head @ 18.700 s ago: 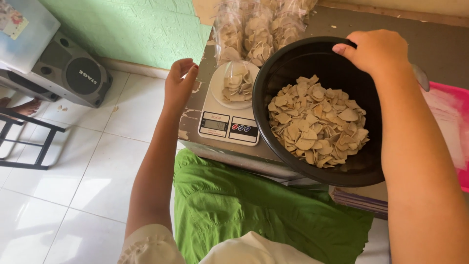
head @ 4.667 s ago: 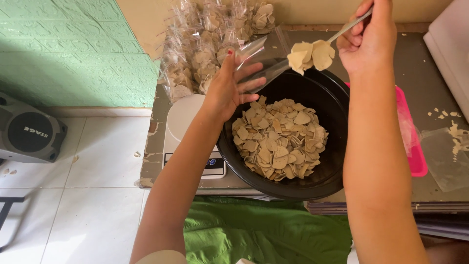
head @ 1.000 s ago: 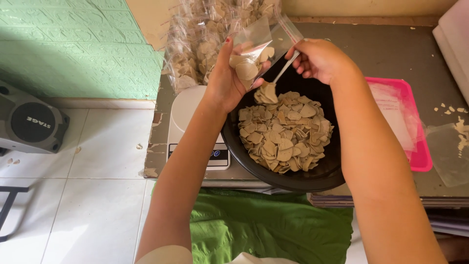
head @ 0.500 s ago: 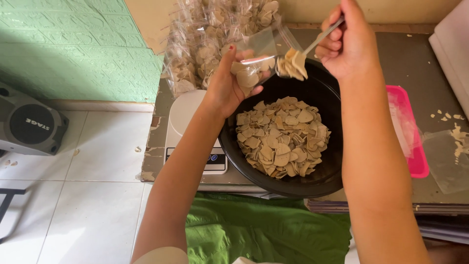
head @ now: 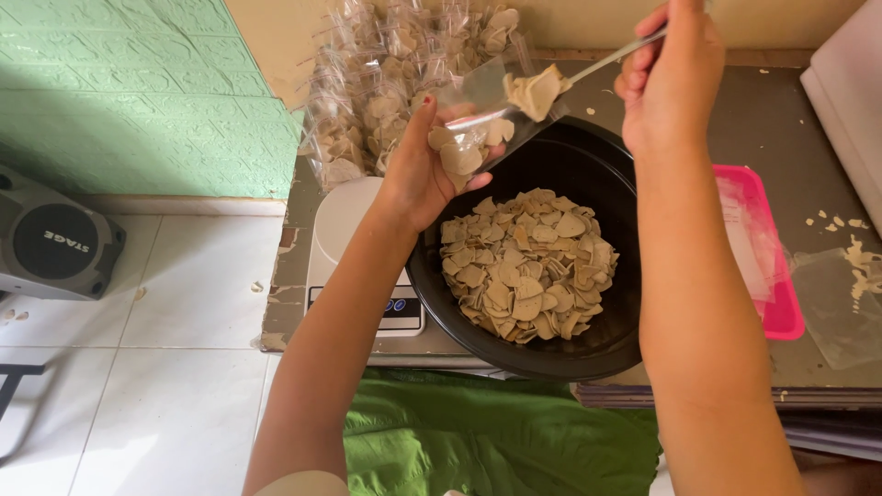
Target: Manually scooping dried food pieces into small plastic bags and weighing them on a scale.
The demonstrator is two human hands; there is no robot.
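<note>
White floor tiles (head: 138,395) meet a green textured wall (head: 119,92) on the left, and a grey speaker (head: 55,243) sits on the floor at the wall's foot. To its right stands a worn grey counter (head: 717,129) with chipped paint along its near edge. At the counter's left end lies a white kitchen scale (head: 354,248), its small display facing the person. Behind the scale, a heap of filled clear packets (head: 386,64) leans against the wall.

The left hand (head: 423,170) is closed around a small clear plastic bag (head: 473,124), holding it tilted with its mouth up and to the right; a few pale chips already lie in the bag. Just right of the scale, touching its side, sits a large black bowl (head: 597,174) with a pile of pale, flat chips (head: 528,266) in its middle. Above the bowl's far rim, the right hand (head: 671,78) grips the handle of a metal spoon (head: 597,64), whose load of chips rests right at the bag's mouth.

Beside the bowl on the right lies a pink tray (head: 767,239) with thin plastic on it. Farther right, crumbs (head: 859,243) are scattered over the counter. A green cloth (head: 496,432) covers the person's lap below.
</note>
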